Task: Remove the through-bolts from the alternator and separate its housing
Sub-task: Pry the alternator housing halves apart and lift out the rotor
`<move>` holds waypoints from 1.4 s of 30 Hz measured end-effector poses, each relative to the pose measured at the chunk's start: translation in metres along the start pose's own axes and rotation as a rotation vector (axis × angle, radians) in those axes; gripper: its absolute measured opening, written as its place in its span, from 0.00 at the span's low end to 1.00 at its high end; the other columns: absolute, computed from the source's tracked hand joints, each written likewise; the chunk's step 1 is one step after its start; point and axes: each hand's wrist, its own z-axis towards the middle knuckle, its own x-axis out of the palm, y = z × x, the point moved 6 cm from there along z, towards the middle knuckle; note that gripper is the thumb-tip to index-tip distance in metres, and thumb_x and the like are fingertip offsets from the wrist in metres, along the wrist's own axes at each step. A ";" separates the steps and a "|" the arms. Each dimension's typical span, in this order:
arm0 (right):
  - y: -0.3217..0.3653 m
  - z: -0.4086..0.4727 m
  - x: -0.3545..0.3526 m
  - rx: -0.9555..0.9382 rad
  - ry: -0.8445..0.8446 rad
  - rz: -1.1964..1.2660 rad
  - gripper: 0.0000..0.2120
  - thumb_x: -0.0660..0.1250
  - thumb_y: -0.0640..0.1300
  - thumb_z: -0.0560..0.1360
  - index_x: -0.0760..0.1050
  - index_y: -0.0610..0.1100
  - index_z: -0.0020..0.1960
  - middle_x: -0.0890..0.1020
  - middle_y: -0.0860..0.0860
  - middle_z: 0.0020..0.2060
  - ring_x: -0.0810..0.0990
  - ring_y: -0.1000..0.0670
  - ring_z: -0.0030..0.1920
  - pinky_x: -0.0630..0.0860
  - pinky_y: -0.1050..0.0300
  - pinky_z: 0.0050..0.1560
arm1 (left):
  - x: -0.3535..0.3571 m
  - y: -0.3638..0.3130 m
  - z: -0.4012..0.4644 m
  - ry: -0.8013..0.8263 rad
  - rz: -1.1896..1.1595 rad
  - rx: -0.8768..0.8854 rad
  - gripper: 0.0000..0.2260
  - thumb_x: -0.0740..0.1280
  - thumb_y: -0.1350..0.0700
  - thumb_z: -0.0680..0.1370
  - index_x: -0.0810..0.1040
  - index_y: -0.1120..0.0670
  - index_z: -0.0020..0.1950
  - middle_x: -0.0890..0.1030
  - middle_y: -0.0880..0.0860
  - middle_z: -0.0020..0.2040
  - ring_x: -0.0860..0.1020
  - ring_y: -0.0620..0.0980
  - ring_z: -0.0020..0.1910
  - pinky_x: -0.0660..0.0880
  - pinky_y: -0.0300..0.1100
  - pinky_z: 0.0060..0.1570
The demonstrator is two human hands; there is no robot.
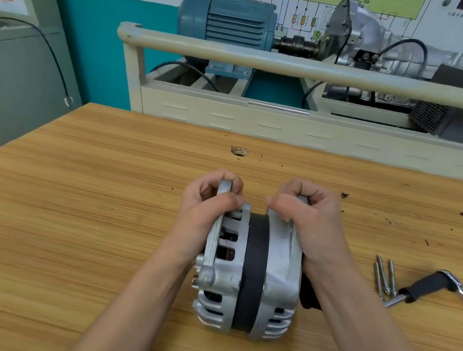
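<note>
Silver alternator [251, 272] lies on the table [67, 210], through-bolts [383, 278] out (beside the ratchet [446, 288]). Left hand [208, 202] and right hand [308, 221] fingers curl round opposite housing lugs; next, pull the halves evenly apart.

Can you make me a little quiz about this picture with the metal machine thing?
1. True or false: the through-bolts lie loose on the table.
2. Which hand is nearer the ratchet: the left hand or the right hand?
3. What colour is the band around the middle of the alternator?

Key:
1. True, beside the ratchet.
2. The right hand.
3. Black.
</note>
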 end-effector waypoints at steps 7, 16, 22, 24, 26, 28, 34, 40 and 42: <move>-0.003 0.002 -0.005 0.025 -0.087 0.010 0.18 0.74 0.42 0.66 0.68 0.47 0.24 0.66 0.48 0.24 0.63 0.52 0.28 0.66 0.63 0.34 | -0.005 0.004 0.014 0.012 0.095 0.014 0.06 0.69 0.58 0.64 0.74 0.49 0.30 0.70 0.50 0.30 0.68 0.47 0.31 0.65 0.40 0.34; -0.014 0.018 -0.002 0.201 0.004 0.083 0.19 0.73 0.43 0.65 0.67 0.46 0.22 0.68 0.50 0.22 0.65 0.53 0.26 0.64 0.58 0.36 | 0.002 -0.001 0.039 0.111 0.015 -0.039 0.14 0.69 0.60 0.67 0.71 0.53 0.23 0.68 0.51 0.22 0.64 0.49 0.25 0.67 0.35 0.32; -0.018 0.023 -0.003 0.205 0.039 0.032 0.21 0.72 0.34 0.64 0.65 0.48 0.21 0.66 0.51 0.23 0.63 0.54 0.24 0.63 0.61 0.31 | 0.003 0.007 0.041 0.049 -0.096 -0.080 0.16 0.63 0.60 0.69 0.68 0.53 0.20 0.65 0.51 0.21 0.61 0.50 0.25 0.61 0.40 0.31; -0.018 0.024 -0.002 0.200 0.038 0.007 0.18 0.70 0.34 0.59 0.65 0.48 0.20 0.66 0.51 0.22 0.63 0.54 0.24 0.63 0.61 0.29 | 0.003 0.008 0.041 0.055 -0.103 -0.076 0.16 0.62 0.60 0.69 0.67 0.53 0.20 0.65 0.51 0.21 0.60 0.50 0.25 0.60 0.40 0.30; -0.018 0.023 -0.001 0.203 0.040 0.015 0.14 0.67 0.35 0.56 0.65 0.48 0.20 0.66 0.51 0.22 0.63 0.54 0.25 0.62 0.62 0.29 | 0.004 0.007 0.041 0.060 -0.108 -0.061 0.16 0.61 0.59 0.69 0.67 0.53 0.20 0.65 0.51 0.21 0.60 0.50 0.25 0.60 0.40 0.30; -0.017 0.023 -0.002 0.204 0.039 0.027 0.14 0.66 0.35 0.55 0.65 0.48 0.19 0.66 0.51 0.22 0.62 0.54 0.25 0.62 0.60 0.30 | 0.005 0.007 0.040 0.063 -0.106 -0.051 0.17 0.60 0.59 0.70 0.67 0.53 0.20 0.65 0.50 0.21 0.60 0.49 0.25 0.60 0.40 0.30; -0.017 0.021 -0.003 0.187 0.024 0.040 0.14 0.66 0.35 0.56 0.65 0.47 0.19 0.65 0.50 0.22 0.62 0.53 0.25 0.63 0.62 0.29 | -0.001 0.011 0.038 0.160 -0.025 -0.007 0.13 0.62 0.54 0.71 0.73 0.52 0.26 0.70 0.50 0.25 0.67 0.48 0.28 0.66 0.39 0.34; -0.020 0.015 -0.022 0.181 -0.023 0.191 0.16 0.63 0.31 0.59 0.65 0.47 0.20 0.65 0.51 0.21 0.62 0.53 0.24 0.63 0.61 0.28 | -0.025 0.033 0.031 0.126 0.227 -0.182 0.21 0.61 0.41 0.73 0.79 0.54 0.56 0.83 0.53 0.53 0.79 0.52 0.56 0.74 0.49 0.61; -0.020 0.011 -0.029 0.178 -0.039 0.249 0.16 0.62 0.30 0.59 0.64 0.47 0.19 0.65 0.52 0.21 0.61 0.52 0.25 0.62 0.60 0.30 | -0.021 0.046 0.027 0.203 0.335 -0.307 0.29 0.60 0.38 0.71 0.76 0.57 0.63 0.80 0.55 0.60 0.76 0.54 0.62 0.69 0.54 0.68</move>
